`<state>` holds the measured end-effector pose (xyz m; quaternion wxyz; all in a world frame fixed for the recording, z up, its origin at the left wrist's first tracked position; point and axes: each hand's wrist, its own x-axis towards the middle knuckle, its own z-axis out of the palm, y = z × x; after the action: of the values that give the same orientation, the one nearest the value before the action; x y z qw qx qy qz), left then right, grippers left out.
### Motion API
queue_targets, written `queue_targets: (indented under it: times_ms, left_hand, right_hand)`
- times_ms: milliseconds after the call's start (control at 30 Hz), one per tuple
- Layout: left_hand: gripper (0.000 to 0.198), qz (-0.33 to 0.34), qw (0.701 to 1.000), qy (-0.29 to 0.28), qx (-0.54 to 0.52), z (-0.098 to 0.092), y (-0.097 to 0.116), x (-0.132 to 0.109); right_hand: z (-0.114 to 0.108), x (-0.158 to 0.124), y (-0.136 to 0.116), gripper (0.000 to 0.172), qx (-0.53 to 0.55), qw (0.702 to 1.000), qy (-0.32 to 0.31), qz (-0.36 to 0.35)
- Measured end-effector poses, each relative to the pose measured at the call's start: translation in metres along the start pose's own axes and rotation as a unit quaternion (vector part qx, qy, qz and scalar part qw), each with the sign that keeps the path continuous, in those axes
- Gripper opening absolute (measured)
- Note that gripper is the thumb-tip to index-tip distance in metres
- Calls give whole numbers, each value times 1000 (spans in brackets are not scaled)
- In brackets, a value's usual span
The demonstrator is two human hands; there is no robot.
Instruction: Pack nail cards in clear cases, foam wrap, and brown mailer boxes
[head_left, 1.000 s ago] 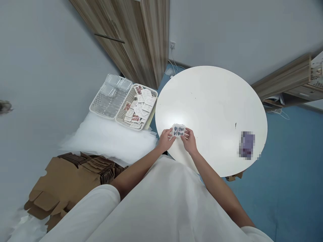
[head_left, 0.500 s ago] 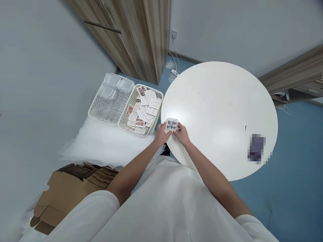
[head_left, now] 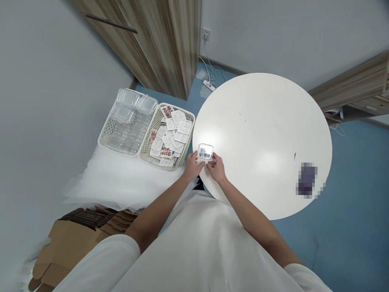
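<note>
A small clear plastic case (head_left: 205, 151) with dark oval pieces inside is at the near left edge of the round white table (head_left: 261, 121). Glare covers part of its top. My left hand (head_left: 192, 165) grips the case at its left side and lower corner, fingers curled. My right hand (head_left: 216, 167) is at the case's lower right corner, with its fingers bent and touching or very near the edge.
Left of the table stand a white basket of printed cards (head_left: 140, 156) and a basket of clear plastic cases (head_left: 102, 134). White sheets (head_left: 112, 178) and folded cardboard boxes (head_left: 67, 243) lie nearer. A pixelated purple item (head_left: 307, 179) is on the table's right.
The view has shifted slightly. Glare now covers the case's top, where the dark pieces showed more fully before. My right hand's fingers have slid lower along the case's right side.
</note>
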<state>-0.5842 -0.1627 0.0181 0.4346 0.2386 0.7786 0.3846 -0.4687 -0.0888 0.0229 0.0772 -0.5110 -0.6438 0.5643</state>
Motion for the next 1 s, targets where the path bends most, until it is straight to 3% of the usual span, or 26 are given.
queue_targets:
  times_ms: [433, 1000]
  left_hand:
    - [62, 32, 999, 1, -4, 3, 0, 22]
    - [66, 51, 998, 19, 8, 5, 0, 20]
  right_hand:
    - [-3, 20, -10, 62, 44, 999, 5, -3]
    - [-1, 19, -3, 69, -9, 1000, 4, -27]
